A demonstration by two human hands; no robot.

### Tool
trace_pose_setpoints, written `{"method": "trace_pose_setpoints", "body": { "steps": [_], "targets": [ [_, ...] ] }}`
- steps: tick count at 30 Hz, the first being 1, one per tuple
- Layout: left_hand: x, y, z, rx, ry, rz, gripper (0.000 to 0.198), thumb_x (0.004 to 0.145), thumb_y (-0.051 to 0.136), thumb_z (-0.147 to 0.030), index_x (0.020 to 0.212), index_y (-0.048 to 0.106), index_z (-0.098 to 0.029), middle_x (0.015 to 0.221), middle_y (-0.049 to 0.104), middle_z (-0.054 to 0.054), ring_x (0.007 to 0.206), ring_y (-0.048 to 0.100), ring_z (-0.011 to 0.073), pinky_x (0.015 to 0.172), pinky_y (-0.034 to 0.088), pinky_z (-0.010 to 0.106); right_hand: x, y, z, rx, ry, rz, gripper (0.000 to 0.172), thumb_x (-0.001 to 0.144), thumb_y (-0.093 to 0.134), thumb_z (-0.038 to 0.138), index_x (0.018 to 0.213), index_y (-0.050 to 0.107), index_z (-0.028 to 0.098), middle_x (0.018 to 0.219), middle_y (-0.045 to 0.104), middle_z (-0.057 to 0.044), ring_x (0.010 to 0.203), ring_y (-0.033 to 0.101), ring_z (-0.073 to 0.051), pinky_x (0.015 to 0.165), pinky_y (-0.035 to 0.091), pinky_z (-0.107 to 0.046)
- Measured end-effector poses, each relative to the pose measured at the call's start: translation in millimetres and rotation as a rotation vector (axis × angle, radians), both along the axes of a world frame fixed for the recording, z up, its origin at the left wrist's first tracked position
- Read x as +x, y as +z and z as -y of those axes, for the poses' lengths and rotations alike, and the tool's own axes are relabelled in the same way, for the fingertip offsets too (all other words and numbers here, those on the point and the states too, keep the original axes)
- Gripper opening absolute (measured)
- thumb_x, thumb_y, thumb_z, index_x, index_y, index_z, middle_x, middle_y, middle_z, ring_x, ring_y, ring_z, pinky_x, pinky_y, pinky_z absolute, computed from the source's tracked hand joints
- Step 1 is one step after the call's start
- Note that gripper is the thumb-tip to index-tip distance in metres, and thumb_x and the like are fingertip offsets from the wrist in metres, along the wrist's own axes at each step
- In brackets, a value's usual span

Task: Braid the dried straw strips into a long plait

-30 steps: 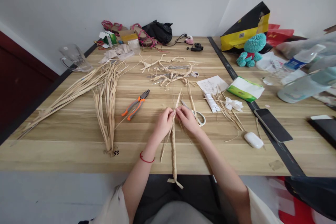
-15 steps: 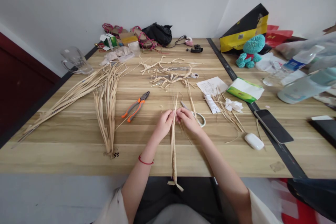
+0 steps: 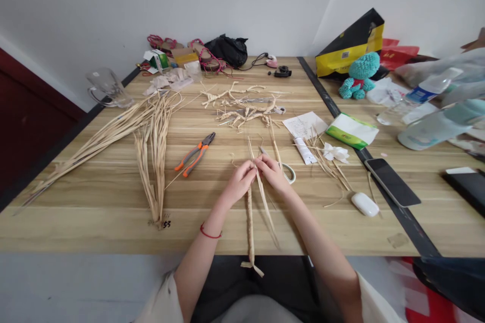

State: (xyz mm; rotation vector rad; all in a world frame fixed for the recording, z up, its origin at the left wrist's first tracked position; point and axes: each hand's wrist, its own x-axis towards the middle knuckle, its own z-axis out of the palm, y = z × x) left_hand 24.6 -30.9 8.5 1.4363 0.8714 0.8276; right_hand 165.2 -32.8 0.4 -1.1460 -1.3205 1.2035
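My left hand is closed on a thin stalk wrapped in pale raffia, whose lower end hangs past the table's front edge with a small split tail. Pinched in my right hand is a loose raffia strand, its free end trailing down to the right of the stalk. The fingertips of both hands meet where strand and stalk come together. Scissors with pale handles lie partly hidden beneath my right hand. Just beyond them rests another wrapped stalk.
Orange-handled pliers and a raffia bundle lie to the left. Farther back are twisted raffia branches. At right are a white tube, a phone, a white case and a bottle.
The loose raffia strand has swung from alongside the stalk to its right side. Both hands stay close together in nearly the same spot.
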Motion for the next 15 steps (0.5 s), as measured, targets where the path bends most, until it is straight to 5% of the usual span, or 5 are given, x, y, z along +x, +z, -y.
{"method": "trace_pose_setpoints", "body": {
  "steps": [6, 15],
  "targets": [
    [3.5, 2.4, 0.8, -0.081, -0.031, 0.092, 0.022, 0.086, 0.048, -0.037, 0.081, 0.05, -0.016, 0.056, 0.035, -0.006, 0.048, 0.031, 0.0064, 0.046, 0.024, 0.021, 0.2, 0.6, -0.4, 0.0, 0.069, -0.003, 0.036, 0.083, 0.052, 0.05, 0.063, 0.05, 0.02, 0.059, 0.046, 0.004, 0.057, 0.043, -0.012, 0.058, 0.035, -0.025],
    [2.6, 3.1, 0.1, -0.054, -0.072, -0.023, 0.029, 0.081, 0.055, -0.043, 0.072, 0.049, -0.016, 0.059, 0.04, -0.005, 0.053, 0.035, 0.0069, 0.051, 0.028, 0.021, 2.3, -3.4, -3.3, 0.083, -0.104, -0.046, 0.039, 0.081, 0.058, 0.042, 0.055, 0.04, 0.02, 0.053, 0.035, 0.005, 0.053, 0.033, -0.011, 0.053, 0.028, -0.026]
  ]
}}
